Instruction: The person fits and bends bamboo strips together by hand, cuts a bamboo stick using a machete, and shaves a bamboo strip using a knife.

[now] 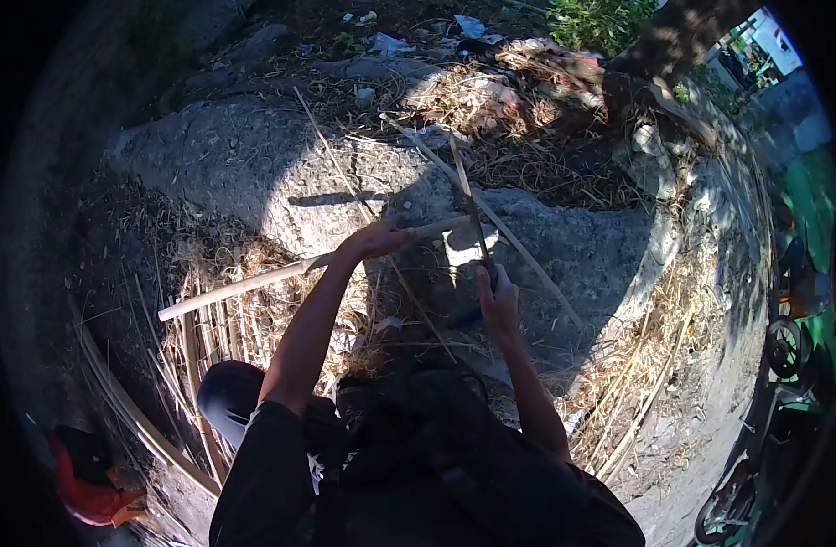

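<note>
My left hand (377,241) is wrapped around a long pale bamboo strip (244,284), which slants from the lower left up to the right. In my right hand (500,299) is the dark handle of a long knife (468,191), its narrow blade pointing away from me. The blade crosses the strip near its right end; whether they touch I cannot tell. Another split strip (536,264) lies slanting across the stone behind the knife. A thin stick (331,155) passes beneath my left hand.
A rough stone ledge (212,159) spans the ground in front of me. Bamboo strips (135,415) lie at lower left, and shavings (477,102) are heaped beyond the ledge. A tree trunk (682,41) stands at upper right. Wheels (784,346) show at the right edge.
</note>
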Action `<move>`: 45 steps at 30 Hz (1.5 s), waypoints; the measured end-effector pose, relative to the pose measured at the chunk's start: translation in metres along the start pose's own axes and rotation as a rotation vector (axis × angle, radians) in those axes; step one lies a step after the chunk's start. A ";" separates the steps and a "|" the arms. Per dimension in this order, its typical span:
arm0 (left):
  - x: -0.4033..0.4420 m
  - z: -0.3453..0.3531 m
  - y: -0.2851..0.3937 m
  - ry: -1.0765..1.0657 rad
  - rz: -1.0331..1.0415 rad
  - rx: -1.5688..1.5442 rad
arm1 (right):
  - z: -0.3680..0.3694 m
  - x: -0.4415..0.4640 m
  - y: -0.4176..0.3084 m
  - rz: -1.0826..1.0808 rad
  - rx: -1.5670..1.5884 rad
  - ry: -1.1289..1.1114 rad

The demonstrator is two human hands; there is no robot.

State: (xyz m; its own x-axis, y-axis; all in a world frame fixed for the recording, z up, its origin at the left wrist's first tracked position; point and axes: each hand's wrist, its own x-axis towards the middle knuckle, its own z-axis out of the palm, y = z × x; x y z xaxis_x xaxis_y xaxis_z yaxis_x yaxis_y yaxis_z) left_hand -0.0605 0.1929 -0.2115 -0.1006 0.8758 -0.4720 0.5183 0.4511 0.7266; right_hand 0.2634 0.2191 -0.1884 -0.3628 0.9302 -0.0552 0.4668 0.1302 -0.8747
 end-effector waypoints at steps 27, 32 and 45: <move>0.014 0.001 0.003 -0.257 -0.126 -0.010 | -0.010 0.014 -0.020 0.022 0.022 0.027; 0.014 0.009 0.006 -0.129 -0.061 0.109 | -0.004 0.012 0.017 0.085 -0.094 -0.011; 0.018 0.017 0.002 -0.039 -0.024 0.085 | -0.001 0.025 0.024 0.057 -0.091 -0.013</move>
State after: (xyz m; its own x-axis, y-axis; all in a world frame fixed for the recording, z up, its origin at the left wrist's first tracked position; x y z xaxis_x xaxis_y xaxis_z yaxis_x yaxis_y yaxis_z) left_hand -0.0464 0.2066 -0.2272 -0.0812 0.8568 -0.5093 0.5865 0.4542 0.6706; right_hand 0.2665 0.2462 -0.2107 -0.3436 0.9326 -0.1105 0.5584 0.1083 -0.8225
